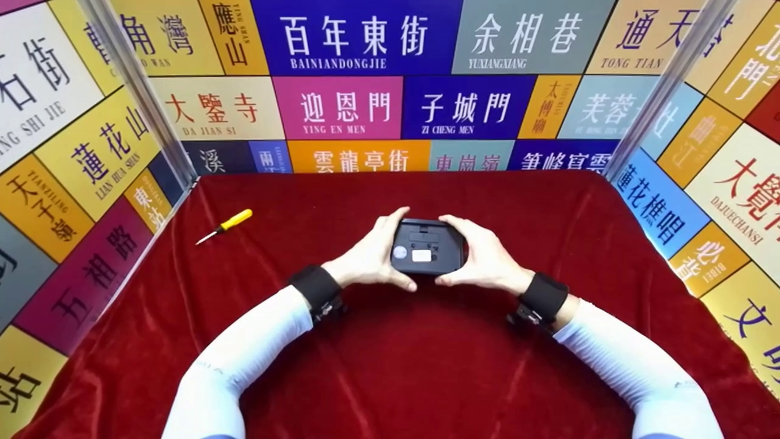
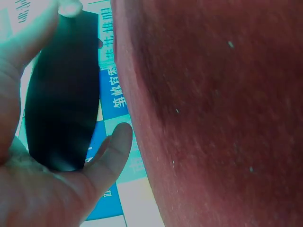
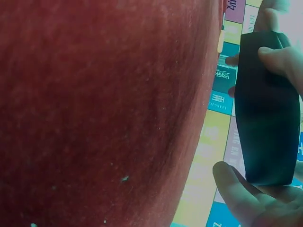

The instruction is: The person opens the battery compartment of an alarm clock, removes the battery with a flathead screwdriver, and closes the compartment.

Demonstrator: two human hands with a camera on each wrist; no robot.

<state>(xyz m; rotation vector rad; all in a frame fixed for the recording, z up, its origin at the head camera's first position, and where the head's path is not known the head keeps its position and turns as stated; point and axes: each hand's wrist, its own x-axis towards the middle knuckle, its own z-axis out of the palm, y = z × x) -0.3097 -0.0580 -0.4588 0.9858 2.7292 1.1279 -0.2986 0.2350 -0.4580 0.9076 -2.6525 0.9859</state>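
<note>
A black plastic device [image 1: 448, 247] is held between both hands over the red cloth, its underside with a small cover, a white label and a round sticker turned toward the head camera. My left hand [image 1: 376, 255] grips its left edge, while my right hand [image 1: 485, 256] grips the right edge. In the left wrist view the device [image 2: 64, 94] shows a smooth dark side, raised above the cloth. From the right wrist view, the same device [image 3: 267, 109] stands on edge between the fingers of both hands. Its other face is hidden.
A screwdriver [image 1: 234, 221] with a yellow handle lies on the red cloth [image 1: 414, 353] at the left, away from the hands. Panels [image 1: 341, 107] with colourful printed signs stand at the back and both sides, joined by clear corner posts [image 1: 658, 91].
</note>
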